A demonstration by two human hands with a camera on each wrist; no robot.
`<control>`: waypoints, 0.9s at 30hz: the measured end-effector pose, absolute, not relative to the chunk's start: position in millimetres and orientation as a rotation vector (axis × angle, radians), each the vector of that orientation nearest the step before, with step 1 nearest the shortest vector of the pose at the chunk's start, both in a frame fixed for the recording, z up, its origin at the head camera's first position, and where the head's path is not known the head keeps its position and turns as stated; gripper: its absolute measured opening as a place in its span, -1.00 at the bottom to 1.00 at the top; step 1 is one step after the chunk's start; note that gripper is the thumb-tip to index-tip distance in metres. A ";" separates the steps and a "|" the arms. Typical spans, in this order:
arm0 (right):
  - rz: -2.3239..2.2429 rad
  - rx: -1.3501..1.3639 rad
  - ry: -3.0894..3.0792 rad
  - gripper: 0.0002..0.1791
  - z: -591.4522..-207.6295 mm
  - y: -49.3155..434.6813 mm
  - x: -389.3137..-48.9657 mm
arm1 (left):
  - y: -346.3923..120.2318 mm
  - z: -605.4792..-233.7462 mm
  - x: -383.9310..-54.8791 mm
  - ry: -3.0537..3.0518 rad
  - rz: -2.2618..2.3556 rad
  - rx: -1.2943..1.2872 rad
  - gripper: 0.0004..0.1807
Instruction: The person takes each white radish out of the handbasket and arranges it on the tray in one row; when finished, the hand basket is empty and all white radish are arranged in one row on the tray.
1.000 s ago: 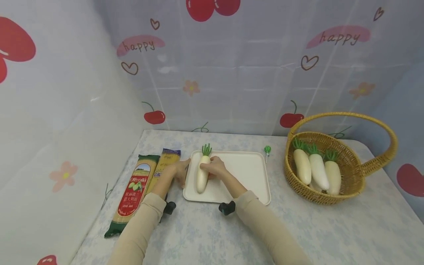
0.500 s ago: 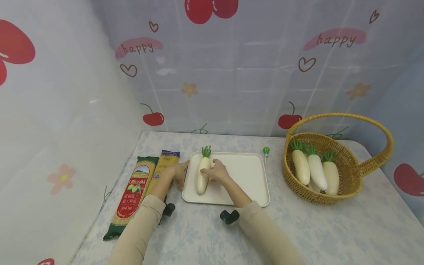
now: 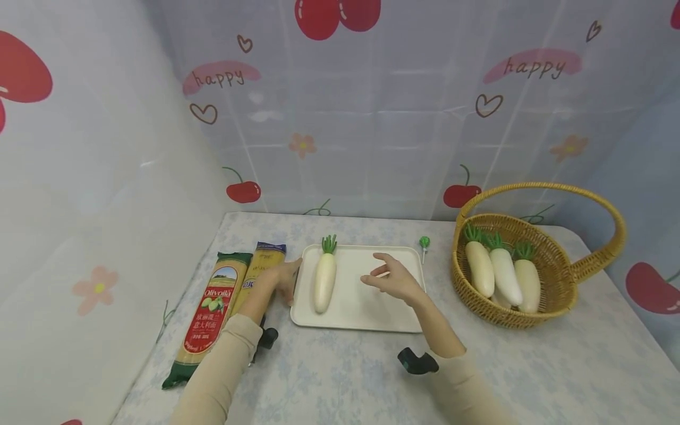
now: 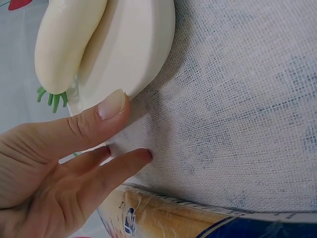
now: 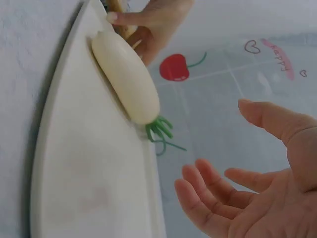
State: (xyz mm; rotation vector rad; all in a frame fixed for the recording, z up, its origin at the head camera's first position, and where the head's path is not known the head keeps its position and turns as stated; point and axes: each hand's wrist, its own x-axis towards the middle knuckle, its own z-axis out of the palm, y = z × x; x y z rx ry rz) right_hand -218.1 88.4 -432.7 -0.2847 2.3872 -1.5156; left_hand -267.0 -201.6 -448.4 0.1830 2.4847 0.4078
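Note:
A white radish with a green top lies lengthwise on the left part of the white tray. At the tray's left edge rests my left hand; in the left wrist view its thumb is at the rim and the fingers spread over the cloth, holding nothing. Over the tray's right half hovers my right hand, fingers apart and empty. The right wrist view shows that hand clear of the radish.
Right of the tray stands a wicker basket with a tall handle and several radishes. A green lollipop lies between them. Left of my left hand are a red-labelled spaghetti pack and a yellow pasta pack.
My right hand has let go of the radish and moved right, over the tray's right half. The radish stays on the tray, and my left hand keeps its place at the left edge.

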 end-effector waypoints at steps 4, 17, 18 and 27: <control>-1.463 -0.386 2.414 -0.16 -418.9 129.8 -212.0 | -199.6 -449.7 -267.1 2.470 0.433 0.138 0.31; -1.315 -0.342 2.692 -0.20 -377.8 250.9 -190.8 | -200.3 -448.6 -267.7 2.446 0.493 0.077 0.29; -1.295 -0.325 2.708 -0.20 -376.7 257.9 -190.3 | -200.3 -448.3 -267.6 2.447 0.490 0.079 0.29; -1.295 -0.199 2.736 -0.14 -380.4 305.0 -197.3 | -199.6 -448.2 -266.7 2.470 0.463 0.109 0.28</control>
